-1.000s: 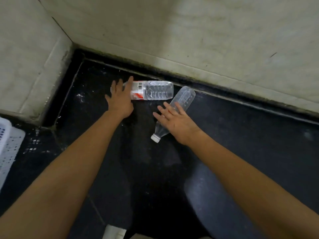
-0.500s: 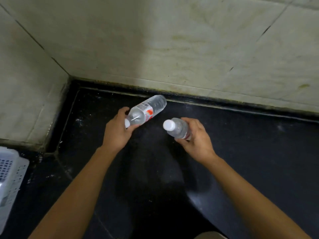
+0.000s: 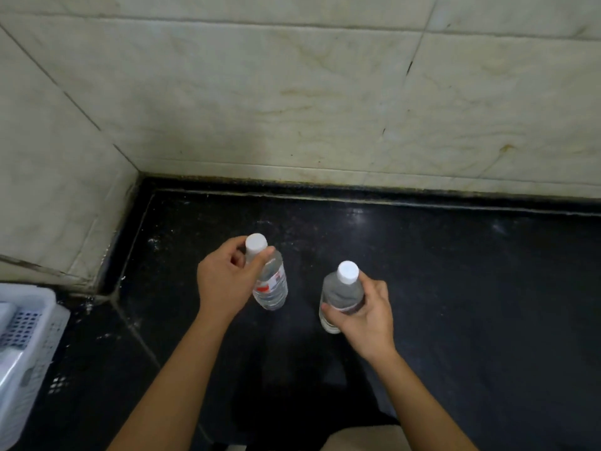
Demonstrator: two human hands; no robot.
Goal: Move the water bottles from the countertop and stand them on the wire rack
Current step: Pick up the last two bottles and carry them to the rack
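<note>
Two clear plastic water bottles with white caps are held upright above the black countertop [image 3: 455,271]. My left hand [image 3: 224,281] grips the bottle with a red-and-white label [image 3: 271,284] near its neck and upper body. My right hand [image 3: 364,314] grips the second bottle [image 3: 340,291] around its middle, fingers curled over its label. Whether the bottle bases touch the counter I cannot tell. No wire rack is in view.
Pale marbled tile walls [image 3: 292,109] meet in a corner at the back left of the counter. A white perforated plastic basket [image 3: 22,336] sits at the left edge. My forearms reach in from the bottom of the frame.
Both bottles lay on the counter a second ago. Each hand took hold of one, lifted it and turned it upright, cap up. The view has tilted up toward the wall.
</note>
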